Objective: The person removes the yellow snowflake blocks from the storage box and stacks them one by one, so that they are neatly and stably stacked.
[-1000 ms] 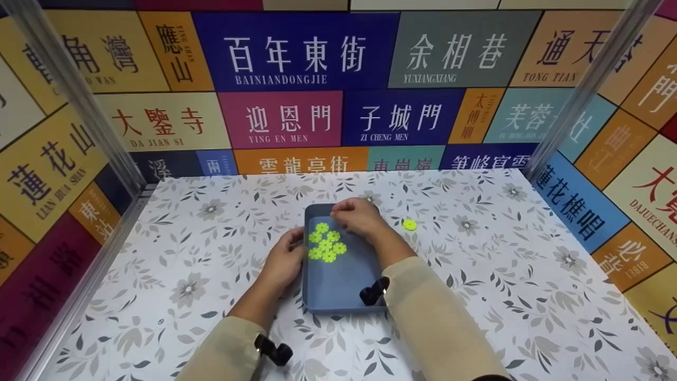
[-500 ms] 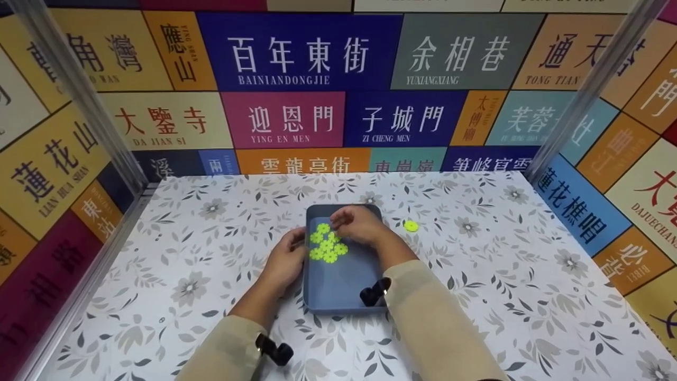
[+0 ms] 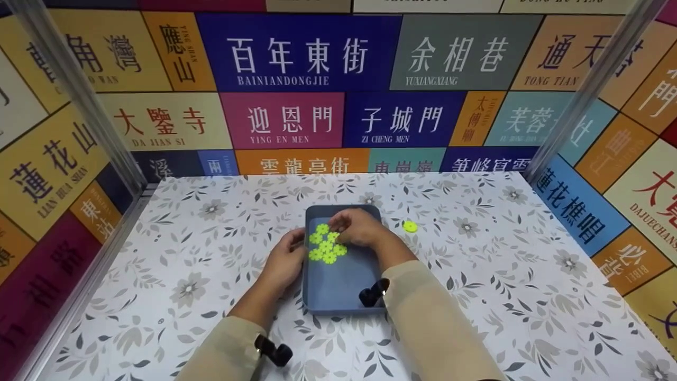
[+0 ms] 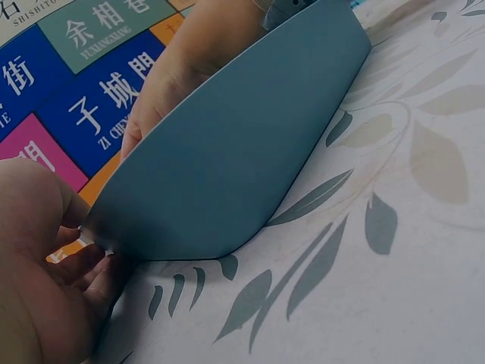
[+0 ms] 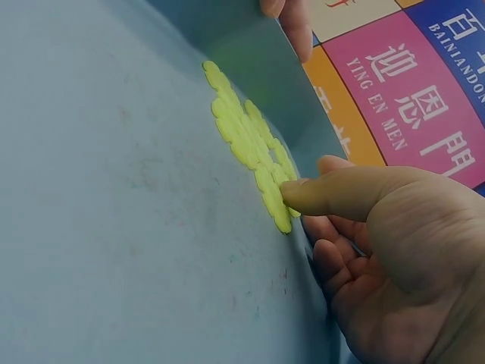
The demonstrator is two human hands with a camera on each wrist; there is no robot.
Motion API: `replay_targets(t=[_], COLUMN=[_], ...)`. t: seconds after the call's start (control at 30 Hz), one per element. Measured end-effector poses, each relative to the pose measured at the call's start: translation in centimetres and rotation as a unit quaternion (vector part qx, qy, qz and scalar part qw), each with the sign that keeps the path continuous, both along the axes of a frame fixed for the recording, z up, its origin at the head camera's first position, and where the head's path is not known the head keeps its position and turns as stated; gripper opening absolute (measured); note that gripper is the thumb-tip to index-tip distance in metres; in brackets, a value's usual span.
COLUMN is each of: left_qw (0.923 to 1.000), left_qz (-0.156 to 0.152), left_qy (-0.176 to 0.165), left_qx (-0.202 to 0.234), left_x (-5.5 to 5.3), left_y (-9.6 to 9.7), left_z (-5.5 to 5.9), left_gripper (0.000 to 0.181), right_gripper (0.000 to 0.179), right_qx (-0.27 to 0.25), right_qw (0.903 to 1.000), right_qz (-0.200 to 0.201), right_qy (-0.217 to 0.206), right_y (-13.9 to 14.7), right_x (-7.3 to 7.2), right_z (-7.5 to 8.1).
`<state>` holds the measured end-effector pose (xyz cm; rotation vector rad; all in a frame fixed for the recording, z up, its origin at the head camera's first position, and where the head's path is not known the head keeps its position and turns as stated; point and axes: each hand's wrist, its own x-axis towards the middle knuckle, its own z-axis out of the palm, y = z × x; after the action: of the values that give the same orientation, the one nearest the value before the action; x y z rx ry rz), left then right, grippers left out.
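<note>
A shallow blue-grey tray (image 3: 346, 286) stands on the table. Toward its left side lies a flat cluster of yellow-green flower-shaped plastic discs (image 3: 321, 248), touching or joined edge to edge. My left hand (image 3: 285, 260) holds the tray's left wall, fingers curled at its outside in the left wrist view. Inside the tray, my right hand (image 3: 358, 228) is at the cluster's right edge. In the right wrist view its thumb (image 5: 326, 196) presses a disc, with the index finger behind it, in what looks like a pinch. The hand hides part of the cluster.
One loose yellow-green disc (image 3: 410, 226) lies on the flower-patterned tablecloth (image 3: 476, 286) to the right of the tray. Sign-printed panels (image 3: 296, 53) rise behind and beside the table, with metal posts at both far corners.
My right hand has moved from the tray's far end down to the cluster's right edge, where its fingers now touch a disc. The left hand and tray have stayed put.
</note>
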<state>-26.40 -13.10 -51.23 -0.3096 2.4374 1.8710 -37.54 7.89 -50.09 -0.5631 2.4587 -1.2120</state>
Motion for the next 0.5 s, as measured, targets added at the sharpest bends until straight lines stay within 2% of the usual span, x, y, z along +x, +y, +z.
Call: replay_targets(t=[0.17, 0.3, 0.5], left_qw=[0.9999, 0.9999, 0.9999], left_qz=[0.008, 0.008, 0.007], left_qy=[-0.009, -0.002, -0.003], left_qx=[0.005, 0.005, 0.009], left_x=[-0.05, -0.10, 0.05], left_y=[0.04, 0.08, 0.16], left_z=[-0.03, 0.00, 0.24], left_gripper=[0.054, 0.053, 0.053], right_gripper=[0.042, 0.043, 0.039], right_qx=[0.011, 0.004, -0.001], right_qw=[0.9998, 0.9995, 0.9988], right_qz=[-0.002, -0.008, -0.033], right_qy=[0.016, 0.029, 0.036], right_y=[-0.06, -0.15, -0.16], right_x=[0.01, -0.04, -0.26], right_z=[-0.05, -0.04, -0.14])
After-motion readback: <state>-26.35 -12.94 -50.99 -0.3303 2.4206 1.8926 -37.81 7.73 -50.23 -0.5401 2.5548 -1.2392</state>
